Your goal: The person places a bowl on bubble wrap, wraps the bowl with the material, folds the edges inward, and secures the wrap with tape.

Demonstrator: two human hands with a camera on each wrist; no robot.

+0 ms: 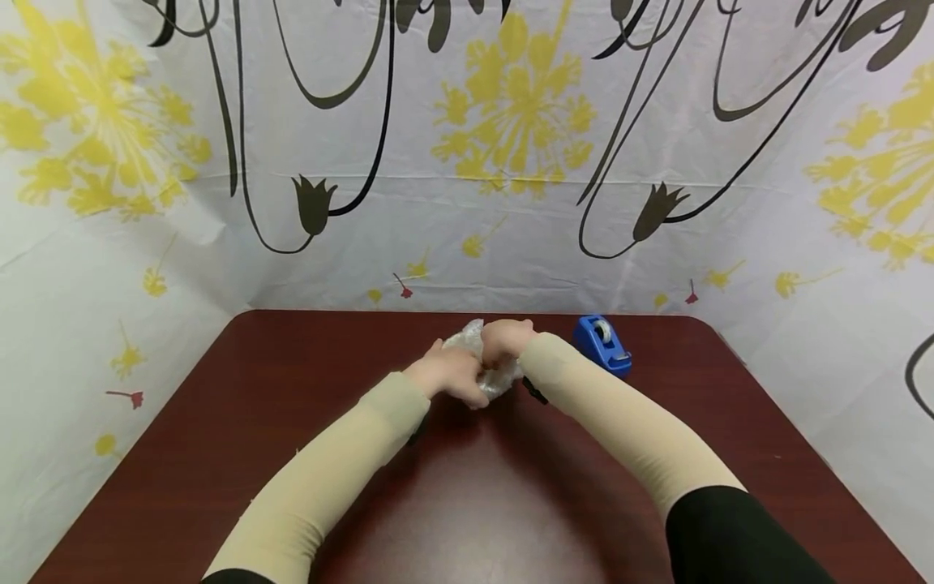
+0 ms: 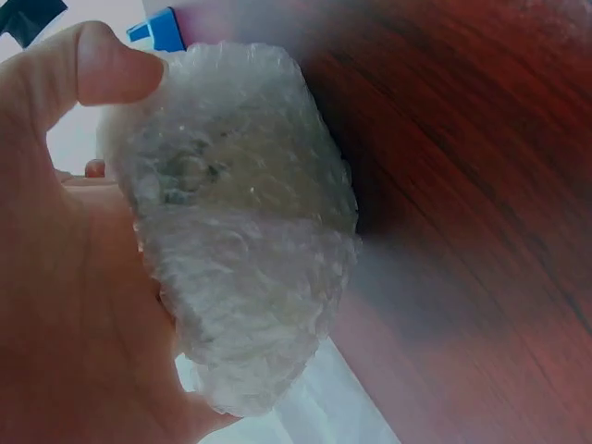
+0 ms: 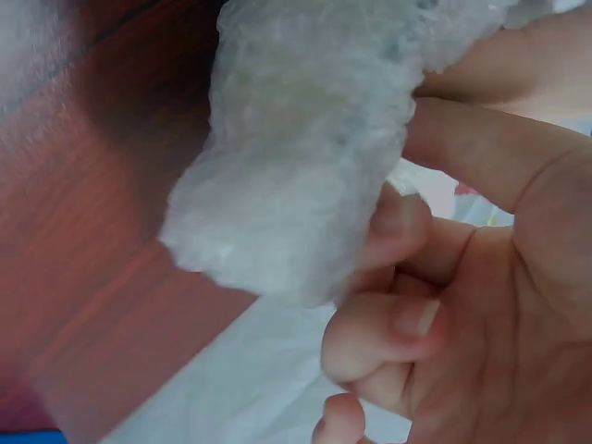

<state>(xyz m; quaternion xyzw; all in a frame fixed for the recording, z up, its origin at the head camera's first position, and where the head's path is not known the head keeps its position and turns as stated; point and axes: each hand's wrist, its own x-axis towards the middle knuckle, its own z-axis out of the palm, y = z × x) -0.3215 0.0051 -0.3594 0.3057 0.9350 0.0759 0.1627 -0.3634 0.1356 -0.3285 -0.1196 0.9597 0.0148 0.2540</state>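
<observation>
A bundle of clear bubble wrap [image 1: 500,380] is between the two hands near the table's far side. Something darker and yellowish shows through the wrap [image 2: 250,176] in the left wrist view, too blurred to name. My left hand [image 1: 448,373] grips the bundle from the left, its thumb [image 2: 116,69] bent over one end. From the right, my right hand [image 1: 503,341] holds the bundle, with curled fingers [image 3: 379,333] against its side in the right wrist view. The bundle's far side is hidden from each wrist view.
A blue tape dispenser [image 1: 602,345] with a roll of tape stands right of the hands, near the far edge. The dark red-brown table [image 1: 350,341] ends at a white patterned cloth [image 1: 409,243], which also hangs along both sides.
</observation>
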